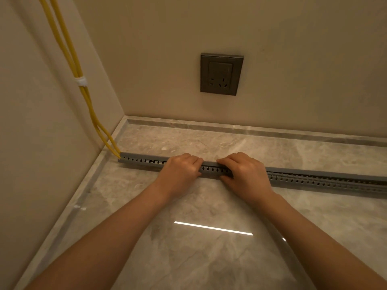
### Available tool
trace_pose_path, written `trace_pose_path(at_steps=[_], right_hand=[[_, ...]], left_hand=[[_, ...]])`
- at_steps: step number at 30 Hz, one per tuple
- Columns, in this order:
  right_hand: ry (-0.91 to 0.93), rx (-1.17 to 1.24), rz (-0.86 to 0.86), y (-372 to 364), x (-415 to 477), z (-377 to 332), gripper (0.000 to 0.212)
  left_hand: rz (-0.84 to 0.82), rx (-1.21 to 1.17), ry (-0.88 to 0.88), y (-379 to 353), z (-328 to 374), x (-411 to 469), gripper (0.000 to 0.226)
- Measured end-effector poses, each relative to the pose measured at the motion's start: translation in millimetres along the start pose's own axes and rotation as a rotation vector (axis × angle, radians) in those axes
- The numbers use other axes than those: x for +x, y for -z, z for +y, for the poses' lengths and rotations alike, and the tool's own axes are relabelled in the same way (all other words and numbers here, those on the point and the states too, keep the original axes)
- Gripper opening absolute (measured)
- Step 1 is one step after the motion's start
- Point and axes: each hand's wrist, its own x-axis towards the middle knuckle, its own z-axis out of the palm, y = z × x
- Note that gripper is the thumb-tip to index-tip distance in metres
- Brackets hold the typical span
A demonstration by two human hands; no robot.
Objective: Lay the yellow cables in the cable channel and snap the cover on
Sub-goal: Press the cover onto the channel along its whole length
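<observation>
Both hands are down on the grey cable channel (211,169), which lies along the marble floor (209,258) below the wall socket (221,73). The left hand (180,169) and right hand (246,172) sit side by side, each grip curled over the cover (144,156), thumbs on the slotted side. The yellow cables (69,53), bound by a white tie (81,81), drop down the left wall into the channel's left end.

Left hand (180,167), right hand (245,170) — side by side on cable channel (314,180)
</observation>
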Motion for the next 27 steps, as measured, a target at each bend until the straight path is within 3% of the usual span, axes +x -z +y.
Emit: trace_pose_path(at_steps=[8,17,23,27], right_hand=[[0.027,-0.039,0.075,2.8,-13.9,20.7,0.035],[0.079,-0.023,0.000,7.6,-4.8,24.3,0.035],[-0.007,-0.040,-0.145,14.2,3.3,19.6,0.030],[-0.081,-0.052,-0.148,14.6,4.3,13.7,0.030]], left_hand=[[-0.035,0.001,0.025,-7.7,-0.9,2.4,0.044],[-0.019,-0.032,0.072,-8.7,-0.1,3.5,0.040],[-0.064,-0.021,0.158,-11.1,2.0,9.5,0.021],[-0.149,0.074,0.046,-6.7,14.8,21.0,0.021]])
